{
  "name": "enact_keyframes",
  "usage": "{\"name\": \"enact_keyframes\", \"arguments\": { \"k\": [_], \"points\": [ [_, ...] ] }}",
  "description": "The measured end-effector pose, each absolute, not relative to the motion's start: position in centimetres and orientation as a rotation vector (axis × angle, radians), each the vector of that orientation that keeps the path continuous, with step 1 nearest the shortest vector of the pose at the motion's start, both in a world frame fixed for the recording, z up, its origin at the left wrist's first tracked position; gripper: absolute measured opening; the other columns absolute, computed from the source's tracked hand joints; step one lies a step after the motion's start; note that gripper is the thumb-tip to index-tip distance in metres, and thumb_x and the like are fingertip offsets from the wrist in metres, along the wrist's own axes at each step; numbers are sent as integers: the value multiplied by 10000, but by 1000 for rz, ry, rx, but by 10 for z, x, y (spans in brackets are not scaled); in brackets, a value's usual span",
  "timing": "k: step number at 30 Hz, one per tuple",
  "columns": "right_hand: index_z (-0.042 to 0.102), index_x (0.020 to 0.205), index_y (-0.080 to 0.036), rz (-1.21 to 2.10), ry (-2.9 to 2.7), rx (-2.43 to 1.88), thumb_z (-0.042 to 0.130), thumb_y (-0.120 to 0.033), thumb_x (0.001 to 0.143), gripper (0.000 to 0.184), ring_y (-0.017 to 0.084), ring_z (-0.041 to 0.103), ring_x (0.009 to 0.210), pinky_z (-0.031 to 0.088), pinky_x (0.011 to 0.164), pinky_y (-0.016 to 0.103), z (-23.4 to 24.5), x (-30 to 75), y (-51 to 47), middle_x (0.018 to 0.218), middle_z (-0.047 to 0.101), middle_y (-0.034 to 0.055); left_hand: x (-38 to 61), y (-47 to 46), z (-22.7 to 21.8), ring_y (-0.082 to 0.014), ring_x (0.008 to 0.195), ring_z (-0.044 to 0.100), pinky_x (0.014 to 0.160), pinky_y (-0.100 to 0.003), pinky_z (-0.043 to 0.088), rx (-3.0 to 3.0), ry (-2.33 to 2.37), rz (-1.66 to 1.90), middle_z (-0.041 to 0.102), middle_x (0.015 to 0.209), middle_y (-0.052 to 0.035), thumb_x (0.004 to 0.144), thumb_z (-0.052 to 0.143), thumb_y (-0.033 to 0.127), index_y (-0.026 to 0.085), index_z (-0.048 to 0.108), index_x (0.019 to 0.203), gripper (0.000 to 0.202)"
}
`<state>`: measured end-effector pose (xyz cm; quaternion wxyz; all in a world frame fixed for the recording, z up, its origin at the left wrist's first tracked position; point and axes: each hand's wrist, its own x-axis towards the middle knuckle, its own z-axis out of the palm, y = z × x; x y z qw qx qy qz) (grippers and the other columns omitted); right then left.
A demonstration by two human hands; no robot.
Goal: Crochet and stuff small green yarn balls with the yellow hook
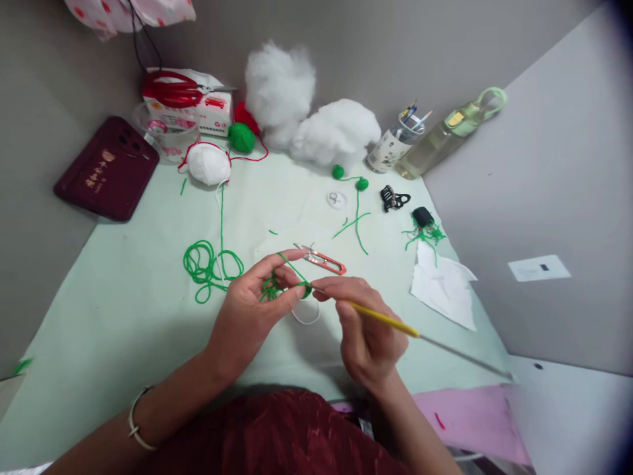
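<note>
My left hand (252,310) is closed on a small green crochet piece (277,285), with green yarn looped over its forefinger. My right hand (363,326) grips a crochet hook with a yellow handle (390,322), its tip at the green piece between the two hands. The yarn trails left to a loose green yarn pile (205,264) on the pale green mat (123,310). Small orange thread snips (324,260) lie just beyond my fingers.
At the back are white stuffing (306,112), a white yarn ball (208,163), a green yarn ball (241,137), red scissors (173,89) on a box, a pen cup (395,140) and a bottle (452,132). A maroon case (106,168) lies left, white paper (442,284) right.
</note>
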<state>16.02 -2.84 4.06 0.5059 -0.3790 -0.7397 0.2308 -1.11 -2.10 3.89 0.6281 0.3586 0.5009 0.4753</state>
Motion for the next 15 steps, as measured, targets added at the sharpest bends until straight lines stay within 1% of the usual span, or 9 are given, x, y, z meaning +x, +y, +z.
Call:
{"name": "enact_keyframes", "arguments": {
  "k": [2, 5, 8, 10, 11, 13, 15],
  "points": [
    [674, 1183, -211, 414, -1890, -883, 509, -87, 1013, 266, 198, 749, 973, 631, 803, 347, 40, 159, -28, 1023, 776, 80, -11, -21, 38, -104, 808, 563, 793, -219, 460, 855, 1173, 1090, 591, 821, 53, 848, 761, 180, 339, 768, 1189, 376],
    [669, 1186, -195, 302, -1934, -856, 507, -77, 1002, 271, 197, 754, 964, 636, 765, 325, 38, 158, -28, 1016, 768, 99, -11, -22, 36, -106, 823, 561, 818, -222, 455, 861, 1170, 1102, 584, 835, 55, 852, 764, 186, 353, 749, 1237, 420],
    [668, 1219, -239, 358, -1896, -894, 504, -94, 1005, 307, 201, 755, 956, 640, 775, 344, 35, 159, -29, 1030, 765, 80, -9, -23, 37, -109, 832, 568, 846, -224, 458, 827, 1135, 1091, 594, 841, 53, 857, 784, 214, 348, 727, 1288, 455],
    [672, 1253, -271, 356, -1913, -946, 529, -101, 1001, 336, 203, 750, 966, 641, 789, 349, 31, 160, -31, 1062, 760, 70, -8, -24, 38, -106, 829, 573, 854, -218, 460, 782, 1099, 1093, 606, 833, 51, 848, 804, 219, 324, 731, 1283, 453],
    [679, 1267, -279, 298, -1949, -962, 548, -102, 996, 349, 204, 746, 976, 642, 796, 346, 29, 161, -31, 1083, 755, 70, -8, -24, 39, -101, 815, 572, 834, -211, 462, 744, 1070, 1094, 614, 835, 49, 837, 816, 219, 313, 733, 1278, 458],
    [696, 1289, -292, 140, -2033, -963, 596, -111, 981, 371, 208, 740, 1001, 642, 798, 330, 27, 161, -33, 1119, 742, 73, -8, -24, 40, -85, 732, 541, 722, -194, 448, 635, 974, 1048, 611, 808, 48, 821, 836, 236, 289, 733, 1281, 474],
    [706, 1295, -306, 129, -2016, -960, 611, -114, 978, 383, 208, 736, 1013, 639, 795, 326, 27, 160, -34, 1133, 737, 68, -10, -22, 39, -64, 585, 425, 593, -185, 387, 514, 846, 955, 529, 673, 67, 837, 828, 273, 260, 730, 1298, 472]
  ]
}}
